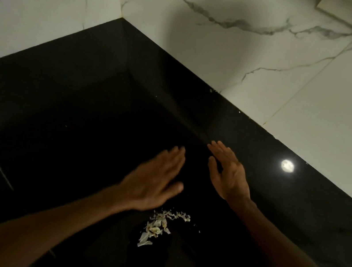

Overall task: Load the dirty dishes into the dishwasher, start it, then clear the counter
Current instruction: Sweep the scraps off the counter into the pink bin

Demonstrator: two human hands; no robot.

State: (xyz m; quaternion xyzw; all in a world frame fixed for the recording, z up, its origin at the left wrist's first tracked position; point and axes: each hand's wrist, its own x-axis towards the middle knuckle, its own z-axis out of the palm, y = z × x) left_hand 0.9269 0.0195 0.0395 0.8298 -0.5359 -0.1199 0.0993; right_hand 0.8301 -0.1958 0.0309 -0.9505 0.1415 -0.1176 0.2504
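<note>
Black polished counter (86,104), set into a corner of white marble-veined walls. Small heap of pale scraps (158,227), peel-like, lies directly on it toward the near edge. Round lamp reflection (287,166) near right wall edge.

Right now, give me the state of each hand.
Left hand: open, fingers straight, holding nothing, above the black counter.
Right hand: open, palm turned inward, holding nothing.
</note>
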